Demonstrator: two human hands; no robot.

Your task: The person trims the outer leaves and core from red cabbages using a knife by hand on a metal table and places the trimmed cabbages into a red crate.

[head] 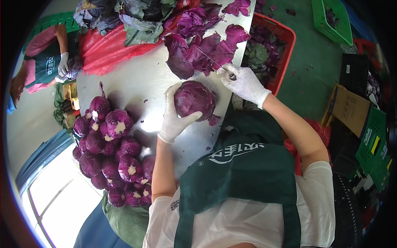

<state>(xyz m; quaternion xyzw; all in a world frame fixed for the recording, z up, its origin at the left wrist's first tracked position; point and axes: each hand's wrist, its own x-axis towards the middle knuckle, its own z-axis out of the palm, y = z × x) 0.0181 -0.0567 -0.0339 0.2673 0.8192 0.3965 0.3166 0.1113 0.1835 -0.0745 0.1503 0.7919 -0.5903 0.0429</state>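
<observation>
My gloved left hand (176,113) grips a round red cabbage (195,100) from its left side, over the metal table (145,77). A torn piece of leaf (214,120) sticks out at the cabbage's lower right. In my gloved right hand (243,82) is a knife (209,57), its thin blade pointing up and left over loose purple leaves (207,51). The knife is apart from the cabbage. Left of my left arm, a pile of red cabbages (108,148) shows several pale cut stems.
A red crate (287,52) of leaves stands right of the table. Untrimmed cabbages (139,18) lie by a red mesh sack (108,46) at the far end. Across the table, a gloved person (46,62) holds a cabbage. A green crate (336,28) sits on the floor, upper right.
</observation>
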